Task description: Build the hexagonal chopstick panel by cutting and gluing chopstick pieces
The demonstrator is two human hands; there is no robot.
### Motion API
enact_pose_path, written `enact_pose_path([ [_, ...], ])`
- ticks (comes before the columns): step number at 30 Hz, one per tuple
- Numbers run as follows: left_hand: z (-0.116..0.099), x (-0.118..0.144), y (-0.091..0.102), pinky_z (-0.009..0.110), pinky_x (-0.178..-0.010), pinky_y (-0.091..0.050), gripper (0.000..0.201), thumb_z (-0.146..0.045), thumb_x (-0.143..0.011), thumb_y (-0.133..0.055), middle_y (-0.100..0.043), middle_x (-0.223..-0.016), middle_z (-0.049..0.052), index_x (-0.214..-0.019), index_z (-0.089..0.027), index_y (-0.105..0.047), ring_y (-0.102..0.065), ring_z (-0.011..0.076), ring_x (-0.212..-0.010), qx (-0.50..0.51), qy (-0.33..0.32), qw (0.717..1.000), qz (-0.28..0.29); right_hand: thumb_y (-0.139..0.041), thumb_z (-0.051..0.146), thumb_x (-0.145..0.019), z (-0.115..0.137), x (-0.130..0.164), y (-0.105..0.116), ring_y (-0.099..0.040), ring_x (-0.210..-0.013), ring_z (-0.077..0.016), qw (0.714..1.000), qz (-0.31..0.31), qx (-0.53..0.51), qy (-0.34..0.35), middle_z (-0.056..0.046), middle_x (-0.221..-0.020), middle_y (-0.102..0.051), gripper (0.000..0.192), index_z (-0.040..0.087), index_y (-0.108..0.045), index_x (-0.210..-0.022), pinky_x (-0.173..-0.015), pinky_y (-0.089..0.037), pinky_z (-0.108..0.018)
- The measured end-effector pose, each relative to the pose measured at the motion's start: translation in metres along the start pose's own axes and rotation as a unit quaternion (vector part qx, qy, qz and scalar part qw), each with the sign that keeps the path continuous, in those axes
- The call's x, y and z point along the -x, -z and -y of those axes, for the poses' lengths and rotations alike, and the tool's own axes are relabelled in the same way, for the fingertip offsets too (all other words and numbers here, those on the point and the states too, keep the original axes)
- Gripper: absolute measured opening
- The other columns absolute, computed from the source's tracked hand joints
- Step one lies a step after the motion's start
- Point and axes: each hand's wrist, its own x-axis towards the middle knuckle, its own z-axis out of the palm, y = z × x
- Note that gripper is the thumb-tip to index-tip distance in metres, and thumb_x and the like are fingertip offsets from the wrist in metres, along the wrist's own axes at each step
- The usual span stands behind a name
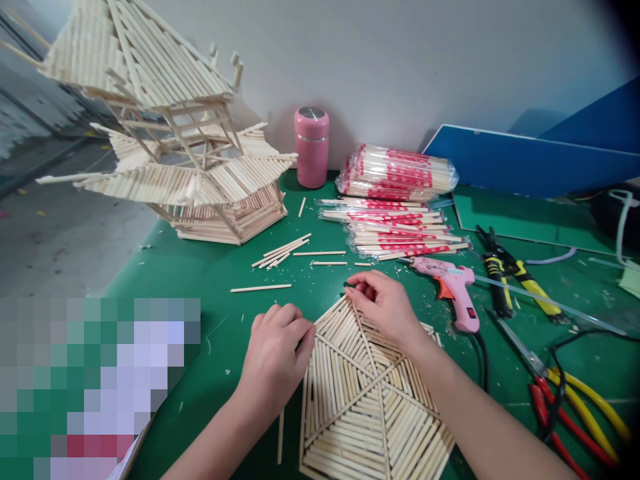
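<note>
Lying flat on the green table, close to its near edge, a hexagonal panel of glued wooden sticks sits between the person's two forearms. The left hand rests on the panel's left edge with its fingers curled inward; whether it pinches anything cannot be told. The right hand lies on the panel's far corner, fingers bent and pressed together at the tip of the sticks, and whether it holds a loose stick cannot be told either. One single stick lies just beside the panel's left side. Farther out, loose cut sticks are scattered on the table. A pink glue gun lies just right of the right hand, with pliers and red-handled cutters beyond it. Packs of wrapped chopsticks are stacked behind, beside a pink flask. A tall stick pagoda stands at the far left.
</note>
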Motion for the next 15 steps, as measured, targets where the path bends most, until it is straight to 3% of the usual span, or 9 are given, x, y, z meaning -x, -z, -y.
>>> enact_pose_path([
  [15, 0.0014, 0.0005, -0.0016, 0.03, -0.06, -0.032, 0.029, -0.022, -0.083, -0.038, -0.055, -0.07, 0.003, -0.067, -0.019, -0.062, -0.046, 0.0165, -0.067, -0.013, -0.019, 1.0, -0.013, -0.057, 0.025, -0.075, 0.0013, -0.0006, -0.0006, -0.05, -0.056, -0.011, 1.0, 0.004, 0.0, -0.004, 0.001, -0.069, -0.055, 0.011, 0.02, -0.062, -0.083, -0.053, -0.041, -0.023],
])
